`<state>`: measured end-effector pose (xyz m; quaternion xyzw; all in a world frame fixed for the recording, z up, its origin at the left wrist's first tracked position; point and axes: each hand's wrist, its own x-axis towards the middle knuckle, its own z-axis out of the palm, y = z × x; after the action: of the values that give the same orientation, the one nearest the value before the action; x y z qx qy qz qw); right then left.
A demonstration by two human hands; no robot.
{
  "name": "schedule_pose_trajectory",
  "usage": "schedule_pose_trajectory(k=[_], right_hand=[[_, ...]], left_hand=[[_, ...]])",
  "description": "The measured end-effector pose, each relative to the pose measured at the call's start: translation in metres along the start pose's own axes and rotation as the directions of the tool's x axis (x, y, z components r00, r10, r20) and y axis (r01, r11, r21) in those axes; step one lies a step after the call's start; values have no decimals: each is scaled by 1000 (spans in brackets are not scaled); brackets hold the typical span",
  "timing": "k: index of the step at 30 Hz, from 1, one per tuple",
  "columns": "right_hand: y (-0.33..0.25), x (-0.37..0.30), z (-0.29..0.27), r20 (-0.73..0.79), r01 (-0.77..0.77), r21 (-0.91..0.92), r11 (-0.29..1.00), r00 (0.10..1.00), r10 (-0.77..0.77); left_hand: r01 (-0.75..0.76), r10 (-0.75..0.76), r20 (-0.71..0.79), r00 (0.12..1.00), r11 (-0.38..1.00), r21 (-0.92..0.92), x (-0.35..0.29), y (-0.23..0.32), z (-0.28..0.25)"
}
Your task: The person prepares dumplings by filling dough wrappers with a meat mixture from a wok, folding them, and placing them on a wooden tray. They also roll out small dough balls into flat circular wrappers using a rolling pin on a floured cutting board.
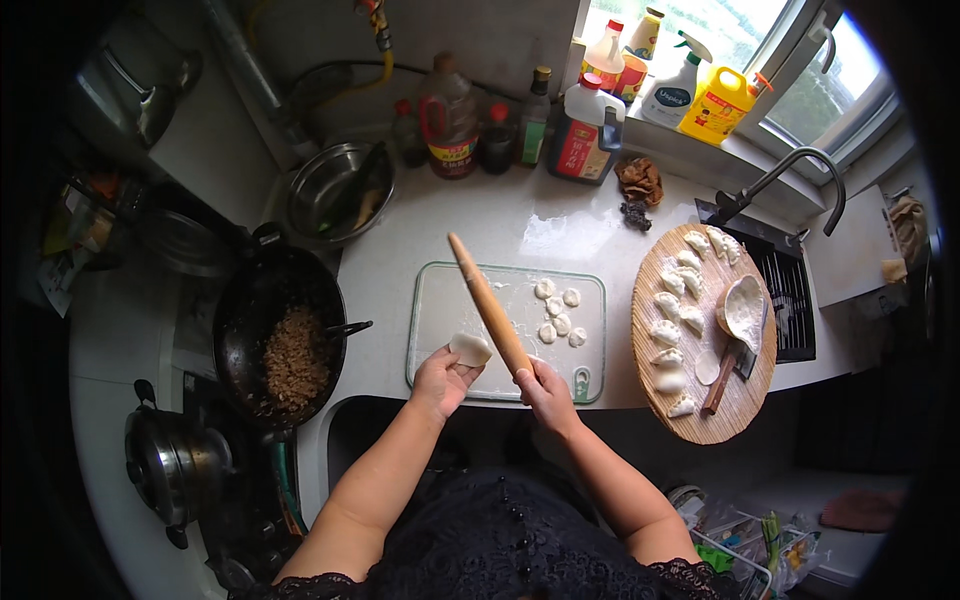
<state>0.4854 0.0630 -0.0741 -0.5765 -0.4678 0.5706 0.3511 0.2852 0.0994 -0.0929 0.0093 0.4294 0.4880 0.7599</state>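
Observation:
In my left hand (441,385) is a round dough wrapper (470,350), held by its edge over the near left of a glass cutting board (440,300). My right hand (546,393) grips the lower end of a tapered wooden rolling pin (487,305), which slants up and to the left above the board. Several small flattened dough pieces (561,325) lie on the board's right half. To the right, a round woven tray (655,400) carries rows of folded dumplings (667,332), a floured bowl (742,310) and a cleaver with a wooden handle (716,393).
At left stands a black wok (235,345) with cooked minced filling (296,355) and a utensil in it. A metal bowl (335,160) and several bottles (450,120) line the back. A black faucet (800,165) rises beyond the tray. Cleaning bottles (675,90) crowd the windowsill.

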Motion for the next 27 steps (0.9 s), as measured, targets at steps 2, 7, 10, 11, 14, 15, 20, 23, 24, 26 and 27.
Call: schedule_pose_trajectory(k=[2,7,10,11,14,15,20,23,24,26,27], right_hand=[[8,8,0,-13,-91,31,995,996,91],[37,31,3,-211,58,-583,810,952,-221],[43,41,12,-211,50,-688,724,941,-265],[47,44,14,-209,73,-713,697,927,-312],[44,47,12,-230,120,-739,663,879,-416],[48,49,9,-249,166,-721,673,844,-475],[17,44,-26,-18,-189,714,674,958,287],[-16,19,-45,12,-184,663,726,972,236],[-16,15,-51,-38,-137,602,787,979,200],[-17,7,-65,-137,-68,559,826,975,174],[-20,3,-71,-190,-46,533,845,967,172]], left_hand=[[-16,16,-15,1000,1000,-3,-3,2,-6],[-55,54,50,997,998,25,-17,7,-7],[-32,21,125,992,996,84,-16,6,7],[-19,2,156,988,994,109,-14,4,12],[17,-58,154,986,966,259,-4,-3,30],[31,-89,168,982,946,321,-1,-5,34],[40,-158,241,958,900,433,2,-14,64],[14,-166,239,957,846,532,4,-23,83],[4,-169,244,955,828,560,6,-27,90],[-10,-181,257,949,799,601,9,-35,102],[-14,-190,268,944,790,613,10,-40,109]])
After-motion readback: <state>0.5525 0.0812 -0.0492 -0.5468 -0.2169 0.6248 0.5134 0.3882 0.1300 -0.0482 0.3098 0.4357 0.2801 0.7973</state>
